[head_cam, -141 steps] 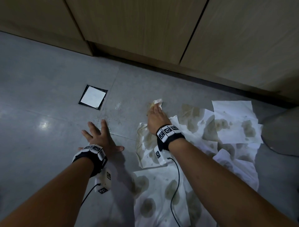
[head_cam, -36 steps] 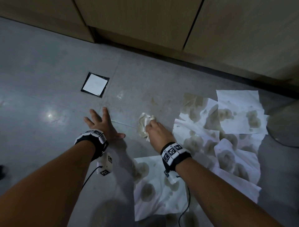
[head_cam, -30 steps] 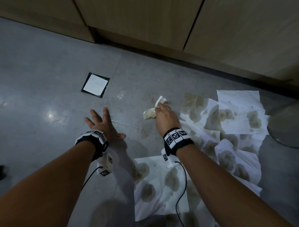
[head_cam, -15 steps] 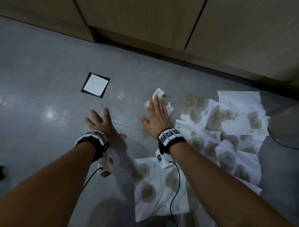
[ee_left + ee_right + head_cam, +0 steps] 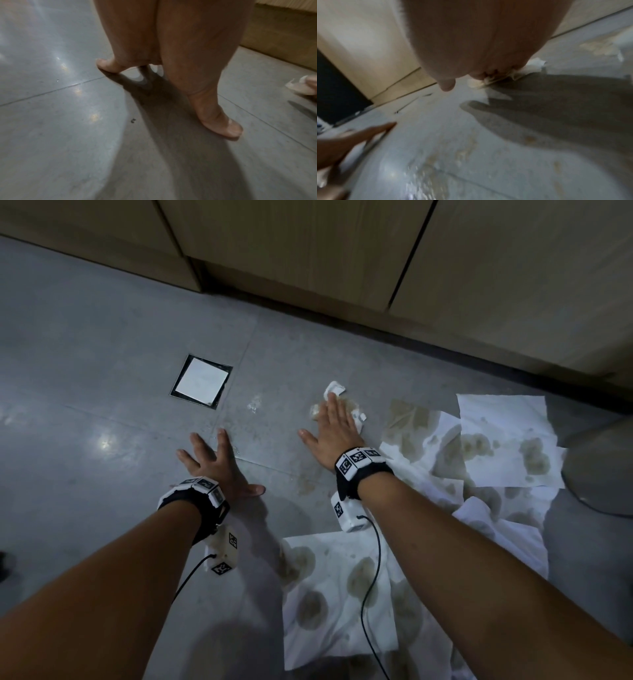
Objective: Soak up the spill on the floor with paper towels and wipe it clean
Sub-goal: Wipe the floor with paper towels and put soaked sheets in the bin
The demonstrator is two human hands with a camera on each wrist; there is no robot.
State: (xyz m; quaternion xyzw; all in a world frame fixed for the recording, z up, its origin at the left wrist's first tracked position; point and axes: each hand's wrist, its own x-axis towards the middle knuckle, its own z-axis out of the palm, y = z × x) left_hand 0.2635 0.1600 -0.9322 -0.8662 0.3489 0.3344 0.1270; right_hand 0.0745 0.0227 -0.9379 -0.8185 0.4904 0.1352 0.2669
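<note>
Nearest lies a stained paper towel (image 5: 339, 594), spread flat to drink up the spill, with more blotched sheets (image 5: 507, 446) to the right. Farther on, the left hand (image 5: 219, 463) rests splayed on the grey floor (image 5: 102, 337), fingers apart, likely propping the person up. Beyond and right, the right hand (image 5: 334, 426) presses flat on a crumpled wad (image 5: 334, 388), seemingly scrubbing brown smears near the cabinets (image 5: 308, 244).

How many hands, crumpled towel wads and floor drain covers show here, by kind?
hands: 2 (left hand, right hand)
crumpled towel wad: 1
floor drain cover: 1
total: 4
</note>
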